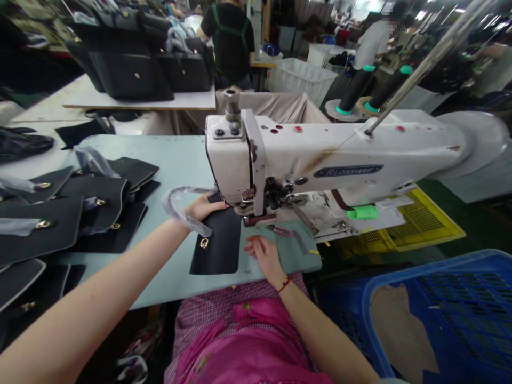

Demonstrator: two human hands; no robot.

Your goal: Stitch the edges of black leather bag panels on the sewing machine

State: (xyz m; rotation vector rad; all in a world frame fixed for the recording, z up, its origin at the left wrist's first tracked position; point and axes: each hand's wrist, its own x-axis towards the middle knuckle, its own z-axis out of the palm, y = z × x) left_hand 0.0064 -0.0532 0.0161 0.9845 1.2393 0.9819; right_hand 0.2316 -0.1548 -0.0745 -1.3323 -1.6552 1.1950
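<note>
The left grip (203,209) lies open on a black leatherette bag panel with a gold clasp (216,248), at six o'clock from the white sewing machine (320,154) head. The right grip (265,257) rests released on the pale green counter (168,165), at three o'clock from the panel.

A stack of black leather bag panels (48,229) lies left of the fingers (260,248), and a blue plastic crate (400,272) sits to their right. A yellow plastic crate (424,224) lies farther right, and black handbags (128,74) stand well beyond them
</note>
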